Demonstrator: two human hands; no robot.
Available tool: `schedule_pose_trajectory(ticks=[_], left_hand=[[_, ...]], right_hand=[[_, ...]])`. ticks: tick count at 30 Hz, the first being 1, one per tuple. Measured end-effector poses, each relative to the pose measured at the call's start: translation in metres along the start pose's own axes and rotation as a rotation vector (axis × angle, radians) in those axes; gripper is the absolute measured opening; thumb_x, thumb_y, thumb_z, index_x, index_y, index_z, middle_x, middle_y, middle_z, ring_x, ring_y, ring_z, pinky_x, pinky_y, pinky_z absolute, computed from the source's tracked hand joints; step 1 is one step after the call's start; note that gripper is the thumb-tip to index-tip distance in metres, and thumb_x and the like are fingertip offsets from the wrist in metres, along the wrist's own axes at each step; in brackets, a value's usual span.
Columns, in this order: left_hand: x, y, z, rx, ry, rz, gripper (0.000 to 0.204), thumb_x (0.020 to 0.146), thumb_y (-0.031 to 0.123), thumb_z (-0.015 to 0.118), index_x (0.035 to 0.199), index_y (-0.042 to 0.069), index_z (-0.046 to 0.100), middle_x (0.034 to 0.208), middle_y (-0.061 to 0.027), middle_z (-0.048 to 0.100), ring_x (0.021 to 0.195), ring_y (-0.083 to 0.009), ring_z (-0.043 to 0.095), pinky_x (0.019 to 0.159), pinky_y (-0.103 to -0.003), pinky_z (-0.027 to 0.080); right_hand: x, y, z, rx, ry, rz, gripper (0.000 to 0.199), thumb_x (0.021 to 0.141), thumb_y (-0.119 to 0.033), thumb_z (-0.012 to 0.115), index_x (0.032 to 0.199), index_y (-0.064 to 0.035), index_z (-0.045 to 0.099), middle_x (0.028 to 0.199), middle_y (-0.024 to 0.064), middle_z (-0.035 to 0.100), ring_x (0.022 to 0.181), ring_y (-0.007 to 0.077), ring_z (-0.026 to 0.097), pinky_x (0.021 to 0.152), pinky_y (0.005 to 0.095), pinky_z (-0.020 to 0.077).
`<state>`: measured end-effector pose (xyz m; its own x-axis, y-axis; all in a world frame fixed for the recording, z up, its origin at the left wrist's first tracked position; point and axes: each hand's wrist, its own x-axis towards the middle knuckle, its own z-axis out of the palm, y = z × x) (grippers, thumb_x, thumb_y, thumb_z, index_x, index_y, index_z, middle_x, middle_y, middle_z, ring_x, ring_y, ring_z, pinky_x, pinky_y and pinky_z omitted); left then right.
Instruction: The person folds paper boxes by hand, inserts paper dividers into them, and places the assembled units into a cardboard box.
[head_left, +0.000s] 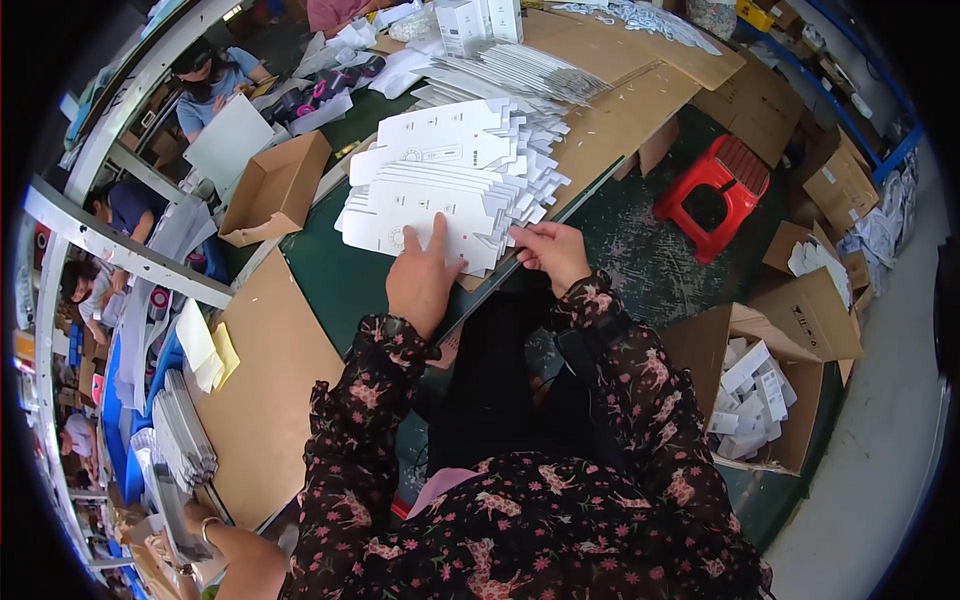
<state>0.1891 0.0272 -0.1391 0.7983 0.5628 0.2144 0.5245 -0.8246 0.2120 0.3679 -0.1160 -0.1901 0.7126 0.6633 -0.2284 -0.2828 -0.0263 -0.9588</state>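
One green worktable (pixel 325 265). One red stool (pixel 706 200) stood off its right side. One fanned stack of white flat cartons (pixel 430 182) lay at the near edge, overlapped, uncountable. Two hands on it: left hand (pixel 421 277) fingers spread, pressing the top; right hand (pixel 552 254) fingers bent at the flaps, couldn't tell if gripping.

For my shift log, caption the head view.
Left hand spread on a stack of flat white cartons, right hand at the stack's right edge.
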Motion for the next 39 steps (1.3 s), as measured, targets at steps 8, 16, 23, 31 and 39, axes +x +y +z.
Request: schedule_pose_trajectory(ticks=[8,16,23,31,39], left_hand=[[0.006,-0.024,-0.044,0.071,0.041,0.38,0.113,0.069,0.033,0.094,0.163,0.017,0.033,0.157,-0.0202,0.043,0.141,-0.0384,0.049,0.115,-0.05,0.041],[0.028,-0.025,-0.041,0.047,-0.146,0.553,0.12,0.058,0.032,0.099,0.158,0.016,0.036,0.15,-0.0113,0.047,0.146,-0.0319,0.043,0.126,-0.062,0.015],[0.015,-0.03,-0.036,-0.035,-0.034,0.466,0.085,0.072,0.024,0.093,0.143,0.015,0.048,0.141,-0.0108,0.053,0.138,-0.0325,0.048,0.123,-0.057,0.022],[0.001,-0.008,-0.064,-0.354,0.081,0.537,0.028,0.092,0.007,0.069,0.119,0.011,0.062,0.107,-0.0096,0.061,0.104,-0.0308,0.059,0.099,-0.045,0.038],[-0.059,0.077,-0.084,-0.407,-0.013,0.661,0.099,0.077,0.032,0.087,0.156,0.001,0.037,0.141,-0.0207,0.051,0.132,-0.0388,0.05,0.115,-0.055,0.032]], right_hand=[[-0.055,0.02,0.002,-0.05,-0.062,-0.049,0.021,0.099,-0.018,0.074,0.108,0.0004,0.072,0.089,0.0045,0.074,0.067,0.0081,0.065,0.061,0.021,0.0525],[-0.085,0.039,0.009,0.012,-0.194,-0.063,0.019,0.099,-0.017,0.074,0.105,0.0013,0.072,0.087,0.0056,0.074,0.065,0.0073,0.064,0.058,0.021,0.052],[-0.095,0.032,0.003,-0.054,-0.159,-0.121,0.019,0.098,-0.014,0.075,0.11,0.0003,0.071,0.097,0.0058,0.075,0.076,0.0072,0.066,0.066,0.0214,0.053],[-0.098,-0.003,0.024,-0.145,-0.012,-0.566,0.035,0.098,-0.01,0.074,0.13,-0.0014,0.064,0.117,0.0034,0.071,0.102,0.0095,0.066,0.085,0.0227,0.0541],[-0.156,-0.037,-0.044,-0.171,-0.248,-0.32,0.045,0.1,-0.003,0.069,0.143,-0.0011,0.057,0.123,0.0016,0.068,0.108,0.0069,0.064,0.089,0.025,0.0556]])
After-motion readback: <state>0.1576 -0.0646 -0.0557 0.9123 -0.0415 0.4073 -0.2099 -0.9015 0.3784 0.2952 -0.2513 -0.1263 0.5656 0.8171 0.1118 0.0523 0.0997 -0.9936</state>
